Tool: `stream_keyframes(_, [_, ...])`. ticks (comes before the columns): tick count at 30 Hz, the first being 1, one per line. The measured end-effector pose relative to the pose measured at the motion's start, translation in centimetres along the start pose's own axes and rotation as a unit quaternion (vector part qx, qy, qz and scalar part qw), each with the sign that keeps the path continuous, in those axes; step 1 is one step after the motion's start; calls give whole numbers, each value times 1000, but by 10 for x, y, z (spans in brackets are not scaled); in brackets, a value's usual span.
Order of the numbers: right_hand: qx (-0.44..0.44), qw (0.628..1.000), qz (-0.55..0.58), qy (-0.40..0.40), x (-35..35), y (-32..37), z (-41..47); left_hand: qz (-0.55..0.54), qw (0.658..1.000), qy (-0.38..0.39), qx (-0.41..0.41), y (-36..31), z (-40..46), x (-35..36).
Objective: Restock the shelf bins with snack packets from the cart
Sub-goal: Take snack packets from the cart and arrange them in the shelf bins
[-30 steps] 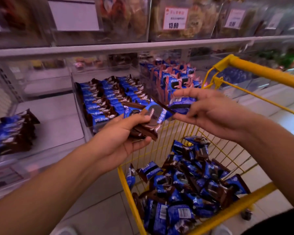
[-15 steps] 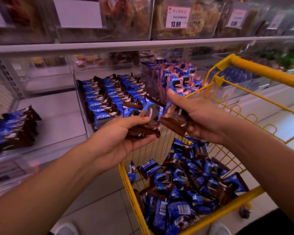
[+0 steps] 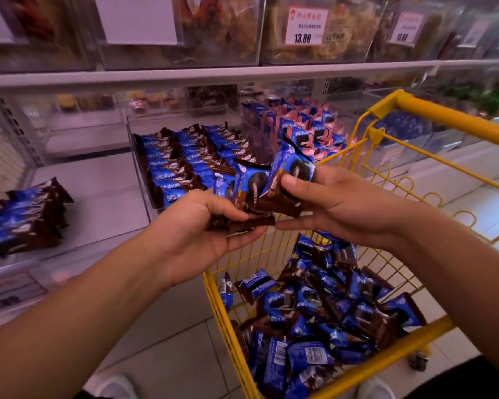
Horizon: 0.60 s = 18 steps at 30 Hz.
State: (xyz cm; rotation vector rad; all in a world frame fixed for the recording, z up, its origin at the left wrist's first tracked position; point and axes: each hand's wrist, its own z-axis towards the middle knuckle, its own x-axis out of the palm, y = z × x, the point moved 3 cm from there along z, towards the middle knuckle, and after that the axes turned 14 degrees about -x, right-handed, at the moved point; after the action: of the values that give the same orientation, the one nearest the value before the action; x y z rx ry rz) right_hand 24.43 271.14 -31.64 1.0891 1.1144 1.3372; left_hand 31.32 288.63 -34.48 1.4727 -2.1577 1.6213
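1. While the left hand (image 3: 198,228) cradles a small stack of packets (image 3: 244,203) in its curled fingers just over the cart's near-left corner, the right hand (image 3: 337,208) pinches one more packet (image 3: 296,171) by thumb and fingers and holds it against that stack; the hands nearly touch.
2. Judging from this, a handful is being gathered for the next placement, not yet set down.
3. Below the hands, the yellow cart (image 3: 432,113) holds a deep loose heap of blue-and-brown snack packets (image 3: 323,312), so much of the stock seems left to move.
4. Beyond the cart's far-left corner, the middle bin (image 3: 185,156) already carries neat rows, with a little room at its front as far as I can tell.
5. Further left of the cart, another bin (image 3: 92,191) holds only a short row (image 3: 26,217) at its left side: mostly unfilled.
6. Behind the cart's far rail, a bin of pink-and-blue packets (image 3: 306,125) looks well stocked.
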Motion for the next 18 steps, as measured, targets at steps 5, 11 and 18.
stream_keyframes(5, [2, 999, 5, 54, 14, -5, -3, 95, 991, -36, 89, -2, 0, 5])
stream_keyframes(11, [-16, 998, 48, 38, 18, -7, -1, 94, 987, -51, 122, -1, 0, 5])
stream_keyframes(18, [-41, 995, 88, 33, 19, -11, 1, 121, 978, -73, 155, -1, -10, 11])
